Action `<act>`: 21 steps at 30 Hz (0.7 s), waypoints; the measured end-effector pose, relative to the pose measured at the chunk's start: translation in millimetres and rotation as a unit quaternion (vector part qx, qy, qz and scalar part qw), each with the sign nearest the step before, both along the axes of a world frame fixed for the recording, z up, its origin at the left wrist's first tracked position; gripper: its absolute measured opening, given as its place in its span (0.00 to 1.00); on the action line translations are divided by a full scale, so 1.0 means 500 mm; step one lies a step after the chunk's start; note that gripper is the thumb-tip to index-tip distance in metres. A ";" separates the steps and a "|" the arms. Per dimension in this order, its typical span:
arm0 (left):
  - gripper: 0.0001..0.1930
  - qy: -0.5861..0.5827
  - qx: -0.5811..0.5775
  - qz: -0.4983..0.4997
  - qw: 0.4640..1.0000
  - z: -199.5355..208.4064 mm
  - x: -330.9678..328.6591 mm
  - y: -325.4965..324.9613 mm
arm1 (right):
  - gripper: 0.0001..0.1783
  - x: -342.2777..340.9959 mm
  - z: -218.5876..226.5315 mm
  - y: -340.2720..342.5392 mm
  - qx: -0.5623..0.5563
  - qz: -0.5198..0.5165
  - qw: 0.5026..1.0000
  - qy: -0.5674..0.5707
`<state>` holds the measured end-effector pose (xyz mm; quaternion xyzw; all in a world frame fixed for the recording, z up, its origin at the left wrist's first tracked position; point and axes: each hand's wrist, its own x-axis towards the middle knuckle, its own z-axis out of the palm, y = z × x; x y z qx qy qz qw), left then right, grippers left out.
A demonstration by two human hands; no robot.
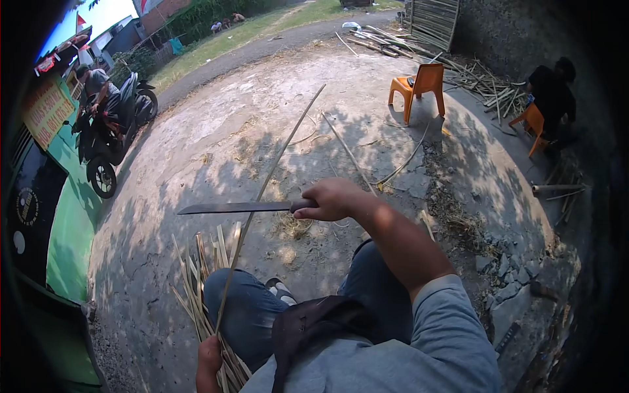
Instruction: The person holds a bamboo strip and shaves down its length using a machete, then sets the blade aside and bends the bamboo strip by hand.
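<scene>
My right hand [327, 198] is closed round the dark handle of a machete [239, 207], whose long blade points left in front of my knees. The blade crosses a long thin bamboo strip [280, 156]; whether it cuts into the strip I cannot tell. Down by my left thigh, my left hand [209, 354] is closed on the near end of that strip, which slants up and away to the right. Beside my left leg lies a bundle of split bamboo strips [191, 268], partly behind my knee and hand.
An orange plastic chair [427, 82] stands ahead to the right. Another person [553, 98] sits at the far right near piled bamboo [488, 88]. At the left, a person [98, 85] is on a motorbike [108, 137]. Broken concrete [508, 285] and a loose strip [347, 150] lie on the ground.
</scene>
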<state>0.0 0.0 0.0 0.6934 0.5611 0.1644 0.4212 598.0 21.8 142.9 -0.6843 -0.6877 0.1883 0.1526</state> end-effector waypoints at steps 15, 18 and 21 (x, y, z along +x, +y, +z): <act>0.38 0.084 0.015 -0.045 0.995 0.037 0.046 0.021 | 0.38 0.072 -0.087 0.003 -0.005 -0.064 0.996 0.063; 0.38 0.093 -0.023 -0.040 0.995 0.020 0.036 0.024 | 0.37 0.032 -0.083 0.008 -0.006 0.028 0.999 0.031; 0.38 0.070 0.007 -0.030 0.997 0.002 0.033 0.017 | 0.36 0.020 -0.075 0.020 -0.009 0.050 0.998 0.029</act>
